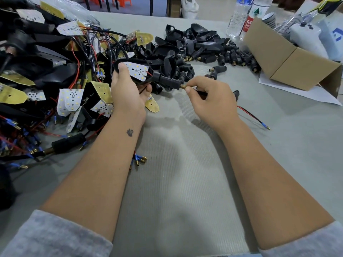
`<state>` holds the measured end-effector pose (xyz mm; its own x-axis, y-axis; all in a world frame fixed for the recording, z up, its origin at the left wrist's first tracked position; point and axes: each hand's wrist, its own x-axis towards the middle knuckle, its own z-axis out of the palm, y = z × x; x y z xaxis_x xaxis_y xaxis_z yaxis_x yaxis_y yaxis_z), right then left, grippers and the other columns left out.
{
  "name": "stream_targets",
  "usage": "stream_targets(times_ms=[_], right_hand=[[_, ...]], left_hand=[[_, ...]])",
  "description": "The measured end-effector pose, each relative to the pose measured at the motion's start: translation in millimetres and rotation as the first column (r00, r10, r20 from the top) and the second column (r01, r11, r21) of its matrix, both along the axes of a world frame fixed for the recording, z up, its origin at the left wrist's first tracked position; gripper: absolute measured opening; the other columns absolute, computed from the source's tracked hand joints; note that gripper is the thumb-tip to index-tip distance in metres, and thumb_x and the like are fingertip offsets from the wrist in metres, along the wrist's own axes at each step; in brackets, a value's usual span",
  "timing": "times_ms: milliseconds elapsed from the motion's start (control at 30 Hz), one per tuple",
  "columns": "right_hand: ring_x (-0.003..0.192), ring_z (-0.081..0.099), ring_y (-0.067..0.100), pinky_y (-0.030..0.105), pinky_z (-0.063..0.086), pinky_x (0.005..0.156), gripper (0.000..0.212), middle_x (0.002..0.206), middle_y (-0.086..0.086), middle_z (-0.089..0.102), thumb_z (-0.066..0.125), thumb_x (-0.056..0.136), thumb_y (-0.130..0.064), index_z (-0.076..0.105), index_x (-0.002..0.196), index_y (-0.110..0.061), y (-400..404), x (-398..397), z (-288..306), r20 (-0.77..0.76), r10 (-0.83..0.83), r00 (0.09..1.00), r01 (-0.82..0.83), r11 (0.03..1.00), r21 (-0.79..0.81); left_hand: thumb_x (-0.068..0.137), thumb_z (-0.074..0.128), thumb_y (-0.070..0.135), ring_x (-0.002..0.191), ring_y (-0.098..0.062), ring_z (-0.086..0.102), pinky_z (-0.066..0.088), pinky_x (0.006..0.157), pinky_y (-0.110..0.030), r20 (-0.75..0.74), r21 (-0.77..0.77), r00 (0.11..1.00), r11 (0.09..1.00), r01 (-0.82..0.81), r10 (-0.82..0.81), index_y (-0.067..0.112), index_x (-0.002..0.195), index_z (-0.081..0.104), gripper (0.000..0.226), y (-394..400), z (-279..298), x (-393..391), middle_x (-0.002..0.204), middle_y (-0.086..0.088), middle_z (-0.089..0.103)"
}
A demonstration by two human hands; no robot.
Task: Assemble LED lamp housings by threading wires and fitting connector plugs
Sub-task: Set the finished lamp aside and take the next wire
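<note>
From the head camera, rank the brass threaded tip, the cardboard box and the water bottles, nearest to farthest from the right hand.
1. Brass threaded tip: at the right hand's fingertips.
2. Cardboard box: to its right, farther back.
3. Water bottles: far edge, behind the box.

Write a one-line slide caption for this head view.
Left hand grips black LED lamp housing; right hand pinches its black connector plug's brass threaded tip.

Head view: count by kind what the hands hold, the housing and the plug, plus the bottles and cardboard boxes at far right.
housing: 1
plug: 1
bottles: 2
box: 1
total: 5
</note>
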<state>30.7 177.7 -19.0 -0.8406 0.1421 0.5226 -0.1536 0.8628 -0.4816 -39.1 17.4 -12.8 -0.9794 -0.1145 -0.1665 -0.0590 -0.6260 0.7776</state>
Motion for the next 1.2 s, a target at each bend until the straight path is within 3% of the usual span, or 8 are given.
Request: stream_targets(times_ms=[133,233,400,467,600,800,1033,1200], right_hand=[[0.059,0.049,0.01,0.026,0.035,0.053,0.014,0.062,-0.013,0.055,0.056,0.094,-0.031,0.07,0.095,-0.026,-1,1,1,-0.02,-0.009,1.0,0.009,1.0,0.002],[0.061,0.05,0.01,0.028,0.037,0.054,0.014,0.065,-0.013,0.057,0.056,0.094,-0.031,0.07,0.095,-0.026,-2,1,1,-0.036,-0.016,0.999,0.016,1.0,-0.01],[0.059,0.048,0.008,0.026,0.032,0.055,0.013,0.061,-0.016,0.052,0.056,0.094,-0.032,0.069,0.094,-0.027,-2,1,0,-0.03,-0.009,1.0,0.008,1.0,-0.014],[0.057,0.047,0.007,0.026,0.032,0.054,0.012,0.058,-0.016,0.05,0.056,0.093,-0.032,0.068,0.093,-0.028,-2,1,-1,-0.027,-0.002,1.0,0.001,1.0,-0.028],[0.058,0.051,0.013,0.028,0.038,0.052,0.013,0.058,-0.011,0.053,0.055,0.092,-0.032,0.067,0.089,-0.028,-3,2,0,-0.004,-0.012,1.0,0.012,1.0,-0.026],[0.067,0.057,0.014,0.035,0.048,0.062,0.016,0.069,-0.006,0.063,0.053,0.092,-0.034,0.067,0.088,-0.026,-1,1,1,0.055,-0.045,0.997,0.046,0.999,-0.027],[0.068,0.056,0.01,0.028,0.042,0.061,0.015,0.071,-0.011,0.062,0.051,0.092,-0.034,0.063,0.085,-0.031,0,1,0,0.088,-0.056,0.995,0.06,0.997,-0.041],[0.069,0.053,0.007,0.024,0.034,0.056,0.016,0.072,-0.012,0.062,0.051,0.092,-0.035,0.064,0.085,-0.029,1,0,-2,0.096,-0.039,0.995,0.042,0.999,-0.032]], left_hand=[[0.101,0.051,0.036,0.079,-0.017,0.072,0.056,0.068,-0.026,-0.038,0.038,0.994,0.994,0.107,-0.106,0.016,0.104,0.061,0.022,-2,0,2,0.097,-0.005,0.07],[0.099,0.056,0.027,0.082,-0.014,0.074,0.057,0.075,-0.027,-0.097,-0.058,0.978,0.982,0.178,-0.184,0.017,0.102,0.061,0.012,0,0,5,0.095,-0.003,0.072],[0.1,0.055,0.023,0.085,-0.019,0.074,0.057,0.07,-0.026,-0.115,-0.151,0.961,0.96,0.235,-0.253,0.012,0.106,0.059,0.013,2,1,8,0.087,-0.005,0.076],[0.1,0.053,0.032,0.083,-0.023,0.074,0.058,0.068,-0.03,-0.086,-0.111,0.97,0.969,0.219,-0.229,0.01,0.109,0.059,0.024,1,2,9,0.088,-0.008,0.076],[0.096,0.047,0.056,0.088,-0.027,0.074,0.059,0.066,-0.036,-0.043,-0.057,0.975,0.975,0.214,-0.216,0.016,0.135,0.048,0.056,-2,5,9,0.106,-0.015,0.072],[0.101,0.044,0.047,0.087,-0.028,0.074,0.058,0.065,-0.033,-0.029,0.032,0.981,0.981,0.193,-0.192,0.011,0.134,0.05,0.049,-3,5,10,0.116,-0.019,0.069],[0.104,0.038,0.044,0.087,-0.027,0.074,0.058,0.066,-0.032,-0.041,0.061,0.972,0.97,0.235,-0.233,0.009,0.125,0.055,0.045,-6,3,8,0.103,-0.016,0.073],[0.101,0.043,0.046,0.078,-0.023,0.072,0.055,0.058,-0.028,-0.034,0.083,0.977,0.974,0.211,-0.209,0.005,0.133,0.053,0.053,-6,3,9,0.101,-0.014,0.07]])
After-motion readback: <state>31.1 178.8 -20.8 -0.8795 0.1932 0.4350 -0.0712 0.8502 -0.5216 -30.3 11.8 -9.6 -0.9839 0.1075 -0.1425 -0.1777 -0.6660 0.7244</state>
